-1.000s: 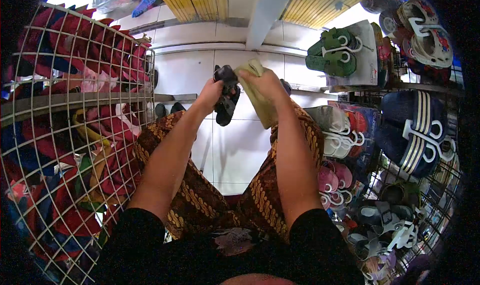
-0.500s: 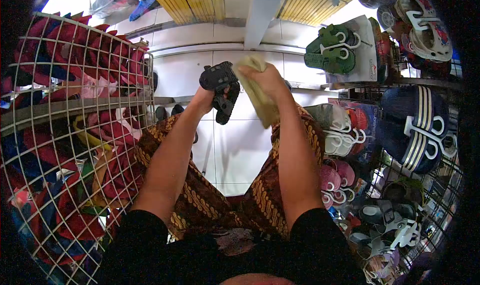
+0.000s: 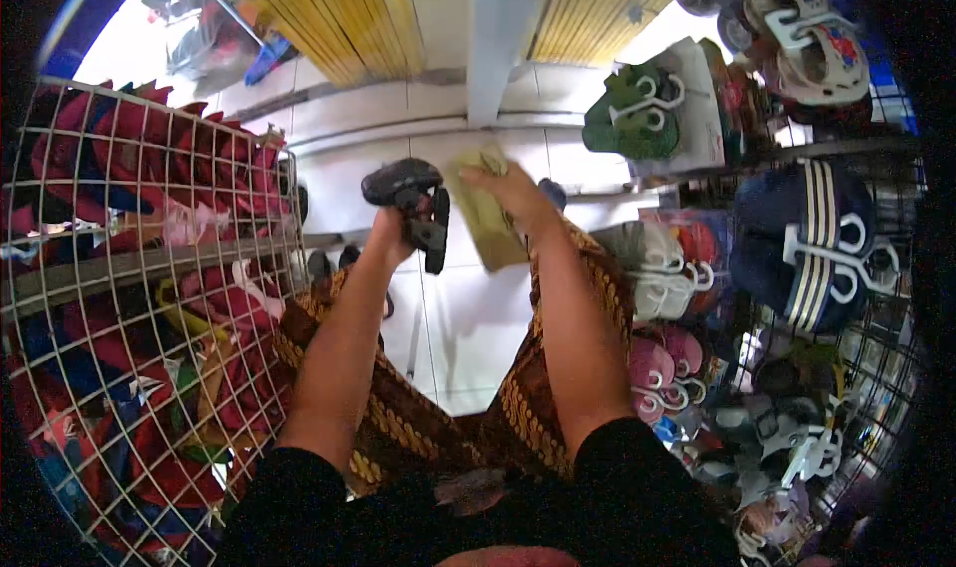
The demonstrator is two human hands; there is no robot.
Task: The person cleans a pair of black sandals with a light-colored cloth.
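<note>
Left hand [image 3: 395,232] has its grip around the dark sandals [image 3: 400,181]; right hand [image 3: 512,195] has the yellowish cloth [image 3: 488,230] pinched just right of them, long axis running far to near, near end kinda angled right.

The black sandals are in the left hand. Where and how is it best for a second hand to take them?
Probably by the bottom end, in the picture, of the sandal nearer the right hand, coming from that hand's side. The left hand grips the black sandals from the other side, and this end sticks out free below it.
</note>
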